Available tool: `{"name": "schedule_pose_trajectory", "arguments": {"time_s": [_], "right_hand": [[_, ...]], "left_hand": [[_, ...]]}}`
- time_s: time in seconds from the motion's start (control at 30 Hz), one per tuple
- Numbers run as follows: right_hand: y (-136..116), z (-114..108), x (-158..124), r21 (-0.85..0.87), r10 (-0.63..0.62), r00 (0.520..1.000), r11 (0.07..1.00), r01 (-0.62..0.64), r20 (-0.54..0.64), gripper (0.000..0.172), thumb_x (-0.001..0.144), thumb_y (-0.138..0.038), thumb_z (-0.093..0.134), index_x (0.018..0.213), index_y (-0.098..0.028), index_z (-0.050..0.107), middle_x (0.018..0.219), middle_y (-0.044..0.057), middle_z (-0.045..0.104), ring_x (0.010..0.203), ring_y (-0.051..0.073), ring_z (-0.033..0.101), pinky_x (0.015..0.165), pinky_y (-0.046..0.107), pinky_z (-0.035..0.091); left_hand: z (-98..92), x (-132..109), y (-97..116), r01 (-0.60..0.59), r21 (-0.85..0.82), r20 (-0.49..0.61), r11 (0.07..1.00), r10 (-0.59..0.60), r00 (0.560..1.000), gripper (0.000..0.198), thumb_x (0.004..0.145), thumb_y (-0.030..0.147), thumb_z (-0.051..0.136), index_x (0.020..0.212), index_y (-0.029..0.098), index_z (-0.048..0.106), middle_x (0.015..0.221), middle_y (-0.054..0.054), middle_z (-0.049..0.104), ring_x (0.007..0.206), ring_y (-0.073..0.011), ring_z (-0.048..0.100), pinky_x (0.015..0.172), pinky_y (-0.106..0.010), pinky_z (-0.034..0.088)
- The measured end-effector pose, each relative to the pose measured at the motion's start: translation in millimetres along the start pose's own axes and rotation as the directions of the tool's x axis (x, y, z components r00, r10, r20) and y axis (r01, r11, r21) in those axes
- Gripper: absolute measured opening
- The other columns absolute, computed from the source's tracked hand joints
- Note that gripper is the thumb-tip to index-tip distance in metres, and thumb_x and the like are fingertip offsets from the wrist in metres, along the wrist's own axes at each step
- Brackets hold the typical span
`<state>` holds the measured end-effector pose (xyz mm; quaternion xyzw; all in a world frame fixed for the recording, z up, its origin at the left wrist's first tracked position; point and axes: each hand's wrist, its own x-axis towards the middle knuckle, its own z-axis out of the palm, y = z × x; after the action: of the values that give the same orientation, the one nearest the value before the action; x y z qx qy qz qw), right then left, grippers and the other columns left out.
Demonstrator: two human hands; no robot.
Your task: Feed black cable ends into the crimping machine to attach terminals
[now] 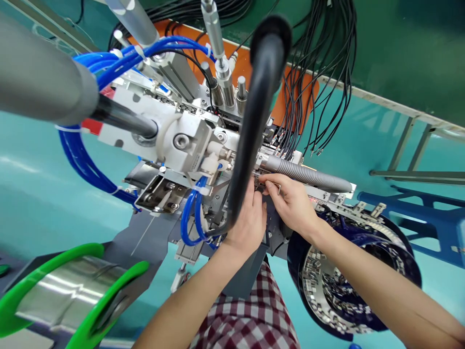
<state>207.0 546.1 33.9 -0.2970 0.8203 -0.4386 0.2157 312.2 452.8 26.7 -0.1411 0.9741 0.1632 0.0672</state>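
My right hand (pixel 292 201) is closed round a small L-shaped hex key (pixel 279 188), its bent end showing beside the thumb. The fingertips of that hand reach into the middle of a metal machine (pixel 181 140), just below a grey ribbed tube (pixel 308 173). Close by on the left, my left hand (pixel 249 220) presses its bunched fingers to the same spot. A thick black bent tube (pixel 250 121) crosses in front and covers part of that hand. Whatever lies between its fingertips is hidden.
A dark blue feeder bowl (pixel 298 271) of small metal parts stands under my right forearm. At lower left sits a green-flanged spool (pixel 72 291) of metal strip. Blue air hoses (pixel 76 162) loop off the machine. Black cables (pixel 327 63) hang behind, and a blue stool (pixel 432 218) stands right.
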Motion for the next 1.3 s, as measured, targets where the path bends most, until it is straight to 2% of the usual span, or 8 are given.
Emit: {"name": "schedule_pose_trajectory", "arguments": {"time_s": [0.13,0.2,0.3,0.57,0.77,0.97,1.3], "right_hand": [[-3.7,-4.0,-3.4,0.014,-0.016,0.995,1.0,0.018,-0.096,0.02,0.094,-0.017,0.048,0.105,-0.016,0.064,0.098,0.008,0.072,0.083,0.017,0.069,0.078,0.03,0.054],[-5.5,-4.5,-4.3,0.028,-0.009,0.994,1.0,0.012,-0.109,0.018,0.094,-0.016,0.048,0.104,-0.018,0.063,0.094,0.006,0.072,0.079,0.016,0.068,0.075,0.029,0.053],[-6.0,-1.6,-3.6,0.053,0.006,0.997,0.999,-0.002,-0.073,0.017,0.094,-0.016,0.048,0.104,-0.02,0.061,0.093,0.004,0.072,0.077,0.015,0.068,0.073,0.028,0.053],[-0.3,10.3,3.5,0.042,-0.035,0.998,0.998,0.037,-0.051,0.019,0.096,-0.017,0.046,0.104,-0.02,0.063,0.106,0.005,0.072,0.097,0.018,0.067,0.087,0.031,0.053],[-2.8,12.2,6.2,-0.001,-0.027,1.0,1.0,0.027,0.002,0.022,0.097,-0.019,0.042,0.107,-0.021,0.062,0.106,0.005,0.072,0.095,0.019,0.068,0.085,0.033,0.054],[-4.2,9.2,6.7,-0.018,0.005,1.0,1.0,-0.005,-0.005,0.021,0.097,-0.02,0.043,0.105,-0.021,0.062,0.103,0.005,0.072,0.092,0.019,0.068,0.082,0.031,0.054],[-0.6,9.1,6.0,-0.081,-0.028,0.999,0.996,0.031,0.042,0.021,0.098,-0.02,0.041,0.107,-0.022,0.06,0.105,0.005,0.072,0.094,0.02,0.067,0.082,0.033,0.054]], "left_hand": [[-3.6,0.3,2.3,-0.016,0.109,0.006,0.994,0.015,1.0,0.036,0.096,0.023,0.039,0.126,0.008,0.053,0.154,-0.014,0.033,0.123,-0.032,0.048,0.097,-0.046,0.045],[-5.7,0.4,4.6,-0.029,0.137,0.008,0.99,0.028,1.0,0.036,0.095,0.022,0.041,0.125,0.008,0.055,0.152,-0.014,0.037,0.118,-0.0313,0.051,0.094,-0.044,0.047],[-7.3,0.3,8.6,-0.032,0.156,0.027,0.987,0.028,0.999,0.037,0.094,0.022,0.044,0.126,0.01,0.056,0.148,-0.013,0.043,0.113,-0.0305,0.054,0.087,-0.043,0.049],[-1.8,0.2,10.7,-0.017,0.139,0.044,0.99,0.011,0.999,0.042,0.094,0.024,0.042,0.133,0.009,0.05,0.144,-0.016,0.047,0.109,-0.0307,0.055,0.082,-0.042,0.049],[-0.1,-2.1,8.4,-0.021,0.096,0.027,0.995,0.019,0.999,0.043,0.094,0.023,0.041,0.134,0.007,0.049,0.14,-0.019,0.051,0.108,-0.0317,0.056,0.082,-0.043,0.048],[-2.8,-1.4,8.4,-0.014,0.078,0.062,0.997,0.009,0.998,0.041,0.093,0.021,0.043,0.131,0.008,0.051,0.146,-0.018,0.044,0.109,-0.0316,0.056,0.082,-0.043,0.048],[-1.7,-1.2,7.5,-0.029,0.106,0.041,0.994,0.025,0.999,0.038,0.093,0.021,0.044,0.127,0.008,0.053,0.144,-0.018,0.046,0.106,-0.0309,0.056,0.08,-0.043,0.049]]}}
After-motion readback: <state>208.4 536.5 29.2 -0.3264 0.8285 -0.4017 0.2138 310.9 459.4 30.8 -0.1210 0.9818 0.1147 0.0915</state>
